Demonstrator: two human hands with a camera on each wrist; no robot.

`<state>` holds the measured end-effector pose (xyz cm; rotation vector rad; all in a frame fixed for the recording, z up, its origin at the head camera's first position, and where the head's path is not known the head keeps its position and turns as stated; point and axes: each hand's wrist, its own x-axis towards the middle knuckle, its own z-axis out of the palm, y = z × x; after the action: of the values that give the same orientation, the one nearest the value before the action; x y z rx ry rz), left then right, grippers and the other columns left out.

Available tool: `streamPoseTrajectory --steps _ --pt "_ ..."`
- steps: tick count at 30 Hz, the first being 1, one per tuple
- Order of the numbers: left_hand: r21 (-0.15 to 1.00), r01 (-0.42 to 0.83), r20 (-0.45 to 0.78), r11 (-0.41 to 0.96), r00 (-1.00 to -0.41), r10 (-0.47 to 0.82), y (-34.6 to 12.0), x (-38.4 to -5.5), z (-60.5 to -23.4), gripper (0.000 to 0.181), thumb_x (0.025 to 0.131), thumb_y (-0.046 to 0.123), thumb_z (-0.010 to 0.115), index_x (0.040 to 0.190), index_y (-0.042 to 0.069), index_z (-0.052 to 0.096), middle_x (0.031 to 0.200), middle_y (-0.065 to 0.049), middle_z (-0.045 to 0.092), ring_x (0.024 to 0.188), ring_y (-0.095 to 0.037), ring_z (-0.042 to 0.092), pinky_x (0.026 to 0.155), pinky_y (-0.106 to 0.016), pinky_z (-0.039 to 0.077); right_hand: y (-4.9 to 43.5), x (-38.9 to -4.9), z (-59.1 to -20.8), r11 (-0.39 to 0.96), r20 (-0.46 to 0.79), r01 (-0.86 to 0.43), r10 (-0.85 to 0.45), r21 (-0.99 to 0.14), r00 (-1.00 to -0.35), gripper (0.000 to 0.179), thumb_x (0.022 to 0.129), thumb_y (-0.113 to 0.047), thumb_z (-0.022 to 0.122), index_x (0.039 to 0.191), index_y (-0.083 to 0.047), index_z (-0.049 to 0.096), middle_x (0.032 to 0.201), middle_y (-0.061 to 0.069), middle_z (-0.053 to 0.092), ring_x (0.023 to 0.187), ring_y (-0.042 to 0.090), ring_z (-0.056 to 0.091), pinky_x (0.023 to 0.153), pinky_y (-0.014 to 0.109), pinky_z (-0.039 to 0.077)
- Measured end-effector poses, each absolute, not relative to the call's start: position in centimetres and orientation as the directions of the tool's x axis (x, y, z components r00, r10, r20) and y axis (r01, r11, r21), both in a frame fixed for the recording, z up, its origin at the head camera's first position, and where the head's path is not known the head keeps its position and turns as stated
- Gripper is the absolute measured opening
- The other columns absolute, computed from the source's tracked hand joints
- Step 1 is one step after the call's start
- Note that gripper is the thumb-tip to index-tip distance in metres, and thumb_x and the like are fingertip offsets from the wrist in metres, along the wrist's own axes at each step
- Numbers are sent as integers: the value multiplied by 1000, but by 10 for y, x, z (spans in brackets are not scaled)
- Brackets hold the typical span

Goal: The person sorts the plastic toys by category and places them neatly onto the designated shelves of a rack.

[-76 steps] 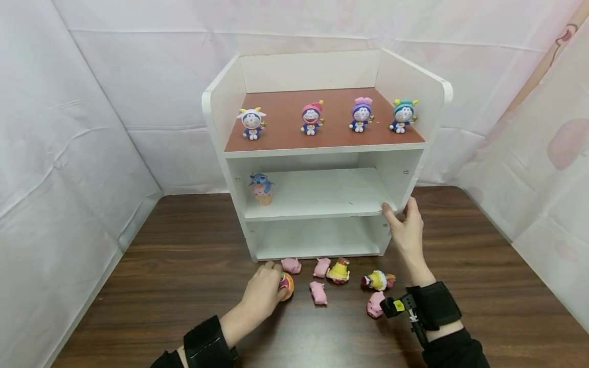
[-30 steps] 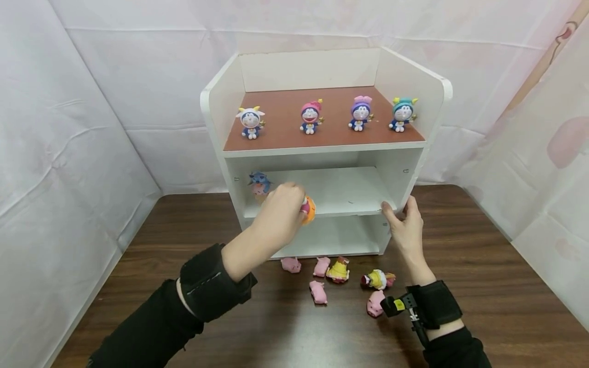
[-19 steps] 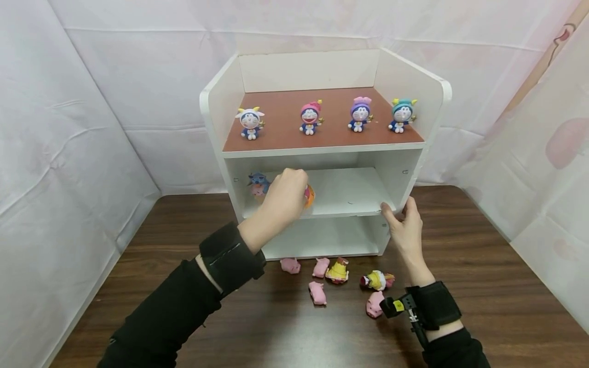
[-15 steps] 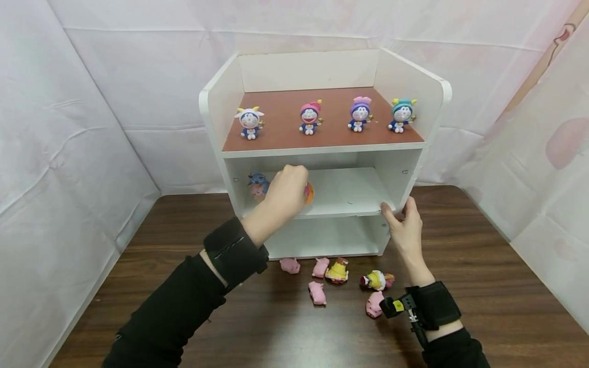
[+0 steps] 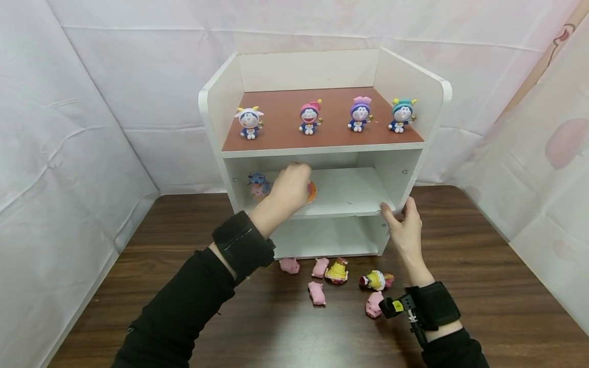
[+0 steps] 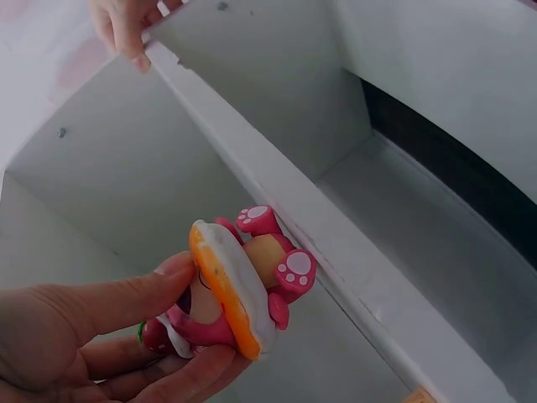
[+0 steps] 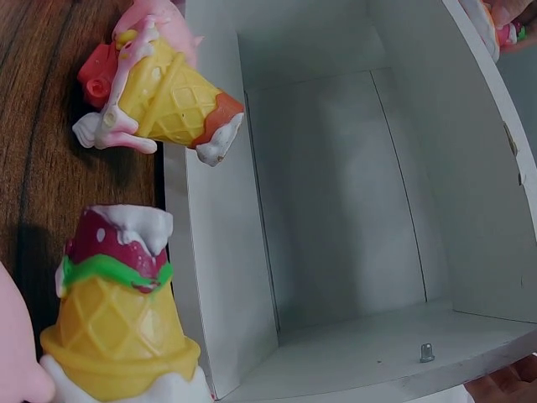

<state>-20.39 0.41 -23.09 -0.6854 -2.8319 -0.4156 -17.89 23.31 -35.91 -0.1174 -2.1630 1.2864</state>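
Note:
My left hand (image 5: 290,188) pinches a pink toy figurine (image 6: 228,294) with an orange-and-white ring round it and white paw prints on its feet. It is at the middle shelf (image 5: 346,191) of a small white shelf unit. In the left wrist view the figurine's feet are close against the shelf's front edge; whether they touch I cannot tell. Partly hidden beside that hand, a blue-and-pink ice-cream-cone figurine (image 5: 257,185) stands at the shelf's left end. My right hand (image 5: 407,232) grips the unit's right side panel, thumb in front.
Several blue cat figurines in coloured hats, such as the pink-hatted figurine (image 5: 310,118), stand on the brown top board (image 5: 285,138). Before the unit lie several pink pigs (image 5: 316,293) and two yellow cone figurines (image 5: 337,272). White cloth (image 5: 83,168) surrounds the table (image 5: 138,286).
My left hand has picked the pink figurine up from the table and raised it to the middle shelf, lately shifting slightly inward and right. The right hand has stayed in place.

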Motion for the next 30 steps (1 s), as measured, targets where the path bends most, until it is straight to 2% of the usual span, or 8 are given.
streamPoseTrajectory --steps 8,16,20,23,25,30 --pt "220 433 210 874 -896 391 5 -205 -232 5 81 2 55 84 -1 59 72 -7 54 61 -16 46 51 -28 39 233 -179 -359 518 460 -233 368 -823 -808 37 85 -15 57 116 2 46 103 15 57 82 4 48 59 10 39" --pt "244 406 212 881 -908 360 2 -205 -237 23 81 5 57 103 1 57 83 -7 57 66 -17 51 52 -28 42 233 -179 -360 516 456 -229 370 -825 -809 37 85 -15 57 116 2 46 104 15 57 86 11 50 60 10 39" --pt "283 391 216 875 -916 339 0 -203 -238 34 81 4 55 115 0 54 98 -11 58 70 -18 52 54 -29 43 233 -179 -360 511 454 -233 364 -827 -813 37 85 -15 57 117 2 45 105 17 57 89 18 52 60 9 39" --pt "326 364 224 872 -926 303 -2 -200 -238 39 82 8 58 120 2 51 106 -12 57 77 -19 54 59 -31 47 233 -179 -360 508 453 -236 360 -828 -816 38 85 -14 56 117 3 44 106 18 56 90 20 53 60 9 39" --pt "360 356 244 862 -928 281 -5 -195 -237 43 82 12 60 123 2 49 110 -13 55 88 -21 55 67 -34 49 233 -179 -359 510 451 -232 362 -829 -816 38 85 -15 56 117 2 45 106 17 56 89 20 53 60 9 39" --pt "427 405 395 809 -888 236 -15 -176 -241 46 82 16 64 122 0 48 117 -14 52 107 -26 49 84 -39 45 233 -178 -360 508 444 -224 367 -832 -818 38 86 -16 57 117 2 45 106 17 56 90 19 52 60 9 39"
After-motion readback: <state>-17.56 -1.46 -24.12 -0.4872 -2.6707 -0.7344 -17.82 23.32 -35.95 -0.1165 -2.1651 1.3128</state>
